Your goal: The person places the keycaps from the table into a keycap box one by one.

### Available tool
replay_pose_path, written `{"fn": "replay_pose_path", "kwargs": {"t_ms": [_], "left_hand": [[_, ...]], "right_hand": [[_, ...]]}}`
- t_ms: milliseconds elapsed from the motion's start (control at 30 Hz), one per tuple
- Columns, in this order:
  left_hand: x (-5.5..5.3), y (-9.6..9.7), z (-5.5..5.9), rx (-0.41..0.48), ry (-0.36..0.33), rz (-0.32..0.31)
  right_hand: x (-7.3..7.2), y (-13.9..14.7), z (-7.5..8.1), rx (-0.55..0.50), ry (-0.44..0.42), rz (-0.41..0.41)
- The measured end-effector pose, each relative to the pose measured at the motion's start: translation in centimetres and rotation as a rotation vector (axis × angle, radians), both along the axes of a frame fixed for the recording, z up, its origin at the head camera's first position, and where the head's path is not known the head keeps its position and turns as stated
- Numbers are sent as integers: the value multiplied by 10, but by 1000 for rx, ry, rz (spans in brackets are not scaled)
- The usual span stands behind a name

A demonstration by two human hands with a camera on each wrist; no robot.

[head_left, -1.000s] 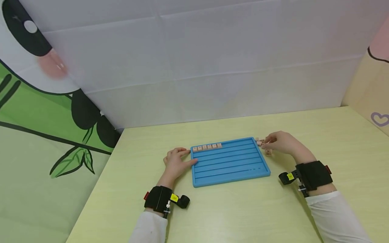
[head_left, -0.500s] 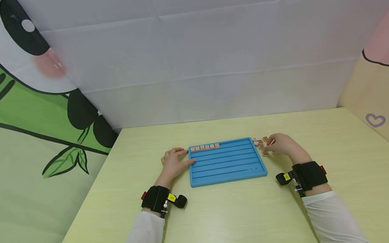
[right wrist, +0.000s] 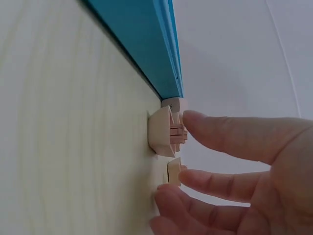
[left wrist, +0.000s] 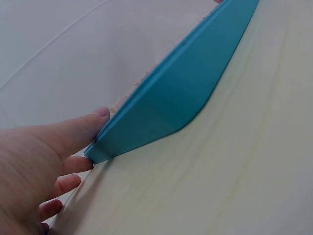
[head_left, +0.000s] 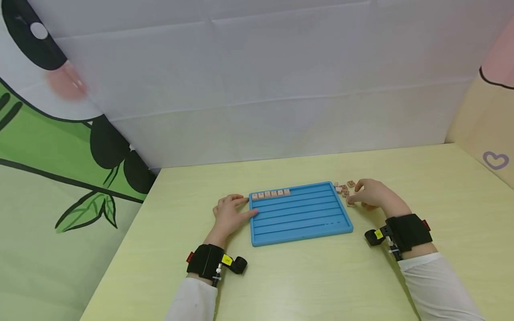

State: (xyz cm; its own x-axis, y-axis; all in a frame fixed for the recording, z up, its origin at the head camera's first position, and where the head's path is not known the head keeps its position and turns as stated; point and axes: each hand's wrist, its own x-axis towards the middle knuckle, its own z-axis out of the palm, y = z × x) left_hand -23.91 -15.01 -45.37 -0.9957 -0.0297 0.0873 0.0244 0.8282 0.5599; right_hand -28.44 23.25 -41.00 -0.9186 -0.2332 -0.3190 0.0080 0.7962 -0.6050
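Note:
My left hand [head_left: 230,216] rests at the left edge of a blue ridged tray [head_left: 301,218]. Its thumb lies on the rim, and the index fingertip touches the side by the corner in the left wrist view. Beyond the tray's right edge, my right hand [head_left: 375,196] hovers over a small group of loose pink-beige keycaps [head_left: 344,189]. In the right wrist view, one keycap [right wrist: 161,132] lies with its stem showing, right by the thumb tip. The index fingertip is close to another keycap [right wrist: 174,171]; no grip on either shows.
Several keycaps [head_left: 271,194] stand in a row at the left of the tray's top groove. The pale yellow table [head_left: 297,285] reaches back to a white cloth wall [head_left: 281,89]. A green printed cloth [head_left: 52,147] hangs at the left.
My right hand has shifted slightly downward among the loose keycaps, and its thumb and index finger look further apart. The left hand keeps its place on the tray, and the row of keycaps is unchanged.

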Motion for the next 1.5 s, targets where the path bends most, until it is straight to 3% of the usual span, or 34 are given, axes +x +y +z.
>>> {"fn": "replay_pose_path", "kwargs": {"t_ms": [900,1133,1367,1500], "left_hand": [[16,-12,-1,17,-10,-55],[19,-17,-2,16,-14,-62],[23,-21,-2,18,-12,-76],[26,-23,-2,18,-7,-85]], "right_hand": [[40,-20,-8,-9,68,-23],[47,-19,-4,-4,175,-55],[58,-27,0,-130,194,-71],[64,-32,1,-89,293,-84]]}}
